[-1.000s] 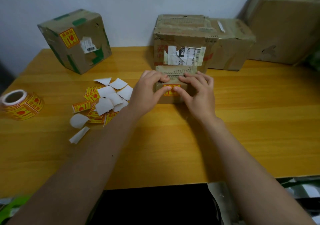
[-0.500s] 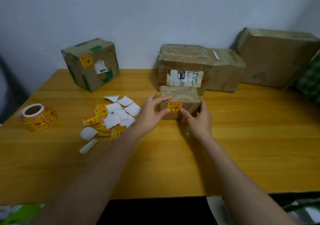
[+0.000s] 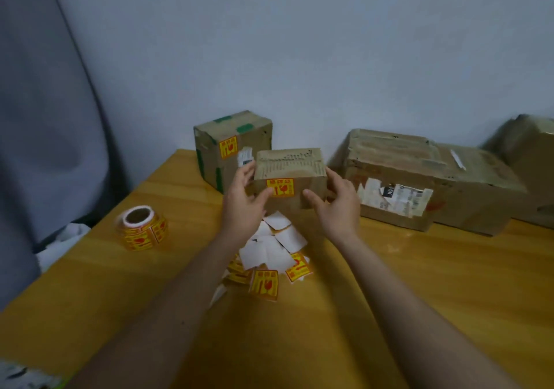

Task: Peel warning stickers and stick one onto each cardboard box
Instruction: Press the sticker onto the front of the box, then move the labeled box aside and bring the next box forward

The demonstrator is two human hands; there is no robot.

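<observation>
Box [image 3: 290, 176] held in your two hands, clear of the table [image 3: 419, 283].
Roll [image 3: 142, 227] lies far left; your left hand [image 3: 244, 206] and right hand [image 3: 337, 206] grip the box's sides, sticker [image 3: 280, 187] facing you, loose stickers [image 3: 269, 264] beneath.

Both hands [image 3: 244, 206] [image 3: 337, 206] hold the stickered small box [image 3: 289, 176] above the table [image 3: 419, 283].

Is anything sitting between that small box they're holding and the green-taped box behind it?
Nothing visible. The small box is held up by the left hand and right hand, directly before the green-taped box.
</observation>
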